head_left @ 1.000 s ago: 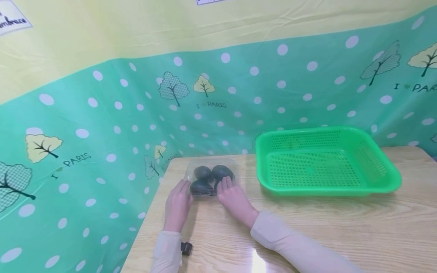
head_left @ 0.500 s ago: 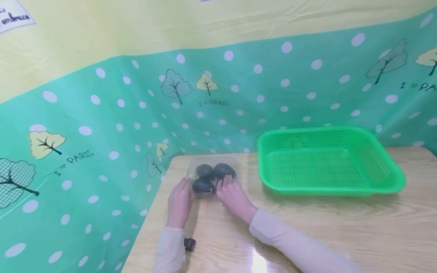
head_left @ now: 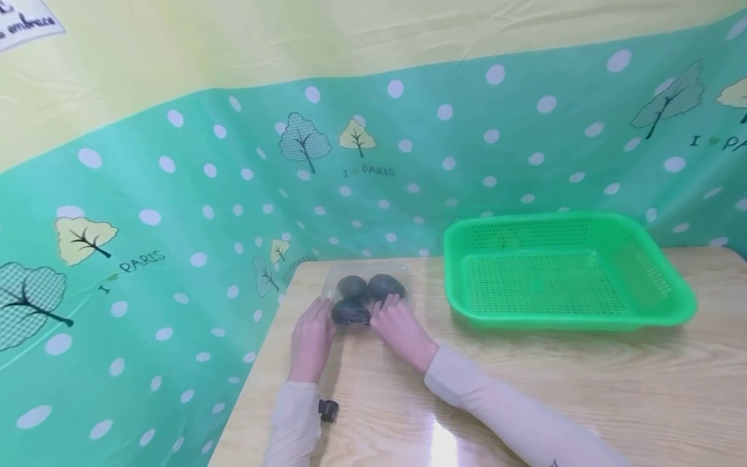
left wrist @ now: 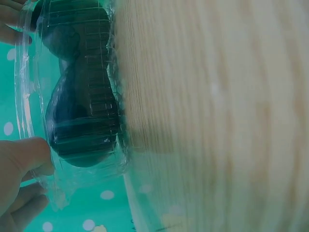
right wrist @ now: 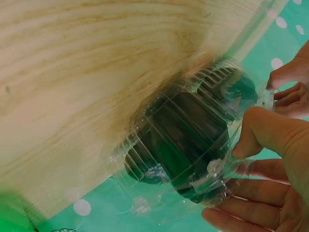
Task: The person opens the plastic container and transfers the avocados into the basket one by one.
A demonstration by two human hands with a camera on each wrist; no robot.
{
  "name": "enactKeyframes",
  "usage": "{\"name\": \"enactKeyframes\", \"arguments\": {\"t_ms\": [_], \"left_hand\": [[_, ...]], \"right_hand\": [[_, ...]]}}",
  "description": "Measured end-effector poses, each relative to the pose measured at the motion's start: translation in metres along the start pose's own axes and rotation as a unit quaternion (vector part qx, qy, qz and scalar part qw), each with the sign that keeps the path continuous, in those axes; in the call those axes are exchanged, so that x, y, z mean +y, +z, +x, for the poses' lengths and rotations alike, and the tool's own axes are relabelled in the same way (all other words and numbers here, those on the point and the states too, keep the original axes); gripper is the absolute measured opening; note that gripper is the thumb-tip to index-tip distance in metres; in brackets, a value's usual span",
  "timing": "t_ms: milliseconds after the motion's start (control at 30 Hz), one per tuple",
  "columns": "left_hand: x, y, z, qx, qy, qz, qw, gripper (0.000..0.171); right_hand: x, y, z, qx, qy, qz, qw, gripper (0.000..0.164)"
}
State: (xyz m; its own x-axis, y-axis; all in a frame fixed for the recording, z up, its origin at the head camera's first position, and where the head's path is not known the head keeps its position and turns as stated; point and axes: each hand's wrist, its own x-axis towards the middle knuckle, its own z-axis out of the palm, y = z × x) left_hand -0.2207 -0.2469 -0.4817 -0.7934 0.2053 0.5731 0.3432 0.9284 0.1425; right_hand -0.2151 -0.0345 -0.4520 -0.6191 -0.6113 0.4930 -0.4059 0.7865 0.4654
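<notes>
Clear box [left wrist: 28, 96] got pinched at its edges by the left hand [head_left: 312, 340] and right hand [head_left: 404, 332], tbh. Dark ovals [head_left: 353, 288] were held inside it.

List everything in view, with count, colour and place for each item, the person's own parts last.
Table: one, pale wood, below everything
Backdrop: one, green below and yellow above, white dots and printed trees, behind the table
Lettered patch: one, white, upper left of the head view
Basket: one, bright green, on the table's far side
Container: one, clear, left of the basket
Oval fruits: at least three, very dark, inside the container
Small device: one, black, beside the left sleeve
Sleeves: two, pale, on both forearms
Left hand: one, bare, gripping the container's left side
Right hand: one, bare, gripping its near right side
</notes>
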Motion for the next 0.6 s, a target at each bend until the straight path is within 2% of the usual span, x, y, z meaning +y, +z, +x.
{"name": "enactKeyframes", "arguments": {"t_ms": [200, 600], "left_hand": [[0.0002, 0.0022, -0.0004, 0.008, -0.001, -0.003, 1.0000, 0.051], [0.0009, 0.0038, 0.0004, -0.013, -0.028, -0.013, 0.9994, 0.049]], "right_hand": [[0.0031, 0.0005, 0.0028, 0.006, -0.015, 0.026, 1.000, 0.009], [0.0028, 0.0006, 0.0057, -0.010, -0.023, 0.030, 0.999, 0.010]]}}
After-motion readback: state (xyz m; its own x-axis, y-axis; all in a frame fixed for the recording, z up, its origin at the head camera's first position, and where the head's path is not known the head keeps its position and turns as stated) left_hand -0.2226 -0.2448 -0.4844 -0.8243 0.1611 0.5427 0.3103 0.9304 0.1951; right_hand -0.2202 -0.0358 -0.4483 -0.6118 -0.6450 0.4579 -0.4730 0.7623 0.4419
